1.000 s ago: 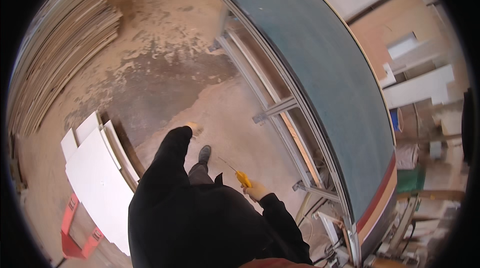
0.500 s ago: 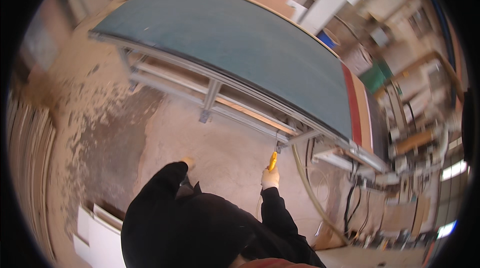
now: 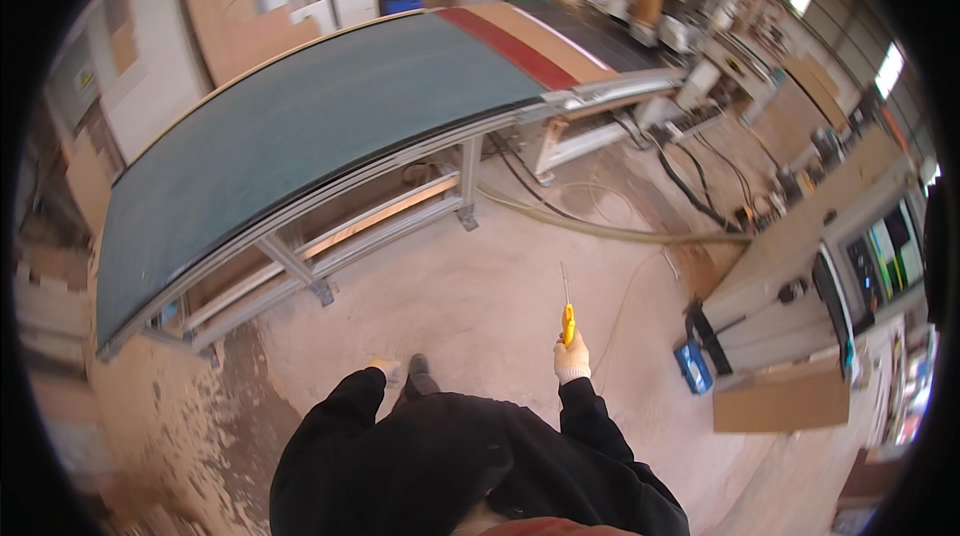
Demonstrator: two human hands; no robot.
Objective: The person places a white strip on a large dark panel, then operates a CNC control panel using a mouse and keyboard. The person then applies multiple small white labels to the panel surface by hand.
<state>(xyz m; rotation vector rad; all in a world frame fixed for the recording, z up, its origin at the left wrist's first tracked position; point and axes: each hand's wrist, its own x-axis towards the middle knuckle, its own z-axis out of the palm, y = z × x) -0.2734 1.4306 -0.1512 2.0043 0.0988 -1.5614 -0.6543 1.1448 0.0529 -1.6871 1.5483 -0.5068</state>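
Bucket [image 3: 402, 3] beyond table [image 3: 320, 106], contents unclear; yellow tool [image 3: 569, 324] in right hand [image 3: 573, 361]

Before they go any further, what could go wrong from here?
Tripping looks the likeliest: a thick pale hose lies across the floor ahead, with dark cables beyond it. The right hand grips a yellow tool with its thin metal rod pointing forward, so a stumble might jab or bend it. Footing could also be poorer on the patchy, littered-looking floor at the left.
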